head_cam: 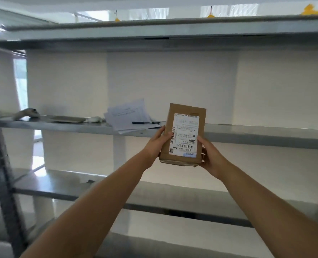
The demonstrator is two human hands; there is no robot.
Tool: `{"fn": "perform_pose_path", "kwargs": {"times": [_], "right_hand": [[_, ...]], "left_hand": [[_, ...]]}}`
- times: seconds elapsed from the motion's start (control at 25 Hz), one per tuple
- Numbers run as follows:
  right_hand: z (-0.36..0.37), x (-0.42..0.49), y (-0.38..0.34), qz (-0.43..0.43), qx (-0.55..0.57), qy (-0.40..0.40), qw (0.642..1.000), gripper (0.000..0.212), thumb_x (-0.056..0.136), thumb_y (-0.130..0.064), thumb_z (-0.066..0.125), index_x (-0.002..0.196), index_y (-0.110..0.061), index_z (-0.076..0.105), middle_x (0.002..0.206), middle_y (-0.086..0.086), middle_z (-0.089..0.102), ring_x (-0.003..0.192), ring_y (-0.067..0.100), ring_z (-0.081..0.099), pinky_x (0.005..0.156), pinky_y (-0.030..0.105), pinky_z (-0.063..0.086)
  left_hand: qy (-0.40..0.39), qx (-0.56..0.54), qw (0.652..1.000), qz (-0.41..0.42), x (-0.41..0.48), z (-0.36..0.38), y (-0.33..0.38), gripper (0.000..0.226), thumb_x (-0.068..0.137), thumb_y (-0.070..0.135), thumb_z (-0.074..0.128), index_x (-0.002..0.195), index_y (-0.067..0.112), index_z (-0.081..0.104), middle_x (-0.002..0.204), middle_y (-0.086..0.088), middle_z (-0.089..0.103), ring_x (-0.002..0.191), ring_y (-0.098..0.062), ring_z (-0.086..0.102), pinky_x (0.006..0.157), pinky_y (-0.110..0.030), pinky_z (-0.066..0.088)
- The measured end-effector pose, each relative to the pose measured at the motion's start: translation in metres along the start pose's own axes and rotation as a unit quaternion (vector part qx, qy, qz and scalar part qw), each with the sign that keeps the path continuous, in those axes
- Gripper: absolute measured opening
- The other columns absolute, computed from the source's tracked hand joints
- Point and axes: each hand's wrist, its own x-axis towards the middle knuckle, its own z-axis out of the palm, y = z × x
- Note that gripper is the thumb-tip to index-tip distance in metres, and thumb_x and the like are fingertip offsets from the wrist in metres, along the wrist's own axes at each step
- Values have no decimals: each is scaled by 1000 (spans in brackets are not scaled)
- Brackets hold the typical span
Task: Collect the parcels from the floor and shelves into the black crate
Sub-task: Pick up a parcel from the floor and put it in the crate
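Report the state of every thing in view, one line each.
parcel: held upright in the air, label facing the camera, upside down.
left hand: grips the parcel's left edge.
right hand: grips its lower right corner.
papers: loose stack on the middle shelf, overhanging its edge.
pen: lying on the papers.

Storeroom or parcel depot, grey metal shelving (247, 135), papers (128, 116) and pen (145, 122), labelled parcel (184, 133)

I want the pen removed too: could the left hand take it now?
Probably not yet: the left hand grips the parcel, together with the right hand. The pen itself lies uncovered on the papers.
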Motion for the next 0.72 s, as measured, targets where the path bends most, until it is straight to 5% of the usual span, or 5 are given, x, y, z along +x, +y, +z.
{"fn": "perform_pose_path", "kwargs": {"times": [0.2, 0.32, 0.4, 0.56, 0.72], "right_hand": [[89, 60, 22, -15, -11, -17, 1000, 74, 81, -51, 61, 143, -28, 28, 138, 2, 49, 128, 25, 45, 105, 46, 37], [122, 82, 23, -46, -159, -17, 986, 95, 73, -53, 68, 147, -35, 12, 156, 2, 20, 141, 25, 24, 112, 49, 26], [146, 93, 27, -82, -294, -110, 946, 92, 71, -51, 71, 145, -35, 18, 156, -1, 16, 141, 24, 22, 108, 45, 30], [206, 100, 36, -102, -416, -354, 831, 77, 74, -41, 74, 139, -29, 35, 137, 1, 46, 112, 14, 50, 86, 28, 48], [244, 93, 57, -143, -437, -450, 766, 74, 71, -34, 77, 135, -28, 39, 121, -7, 51, 106, 11, 53, 87, 25, 49]], "left_hand": [[40, 132, 990, -13, -29, -119, 6, 46, 82, 33, 65, 127, 29, 55, 106, -5, 71, 94, -24, 70, 84, -39, 56], [41, 274, 959, -67, -48, -167, 20, 49, 82, 30, 66, 129, 32, 53, 109, -5, 68, 93, -22, 70, 83, -38, 57], [43, 374, 921, -101, -62, -185, 27, 56, 81, 31, 67, 134, 30, 48, 116, -4, 64, 95, -19, 68, 84, -35, 55], [47, 494, 854, -154, -91, -200, 35, 60, 81, 36, 67, 136, 29, 44, 129, 1, 54, 104, -17, 61, 90, -33, 51], [69, 533, 814, -220, -125, -209, 38, 63, 78, 36, 69, 136, 31, 44, 130, 0, 52, 101, -15, 59, 83, -26, 50]]}}
